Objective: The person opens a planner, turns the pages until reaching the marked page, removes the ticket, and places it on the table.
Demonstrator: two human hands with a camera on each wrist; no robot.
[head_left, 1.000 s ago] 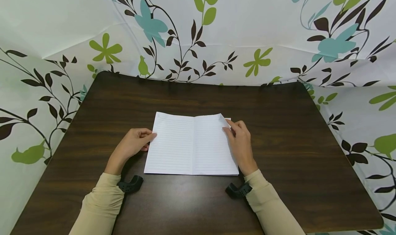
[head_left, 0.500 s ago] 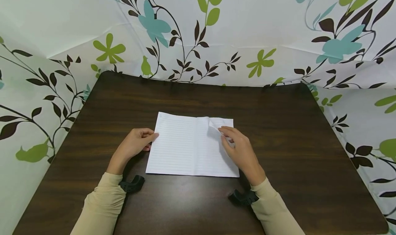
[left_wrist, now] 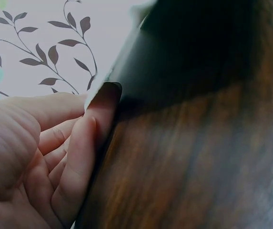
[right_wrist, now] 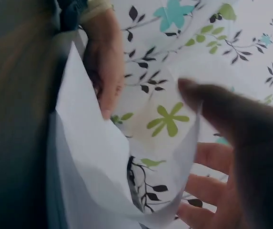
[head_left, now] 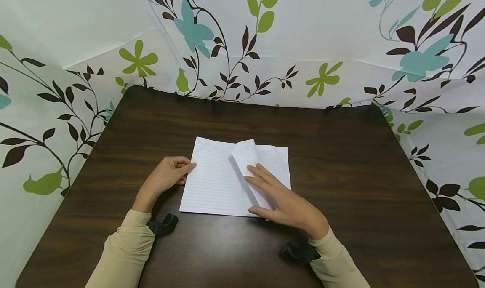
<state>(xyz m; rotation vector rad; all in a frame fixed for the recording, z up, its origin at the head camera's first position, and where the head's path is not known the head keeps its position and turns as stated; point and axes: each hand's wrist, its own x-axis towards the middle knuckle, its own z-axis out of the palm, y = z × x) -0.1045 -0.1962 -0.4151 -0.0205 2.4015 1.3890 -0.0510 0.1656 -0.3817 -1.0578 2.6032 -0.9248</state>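
Open lined notebook [head_left: 212,178] is lying at middle of dark table [head_left: 333,153], leaf-patterned sheet [head_left: 227,44] hanging beyond at twelve o'clock. Left hand [head_left: 163,176] is pinching notebook's edge at nine o'clock, likely for keeping it from sliding. Right hand [head_left: 282,199] is hovering around four o'clock, fingers spread, apparently touching raised page [head_left: 245,153]; page is leaning toward nine o'clock, probably because those fingers are supporting its underside.
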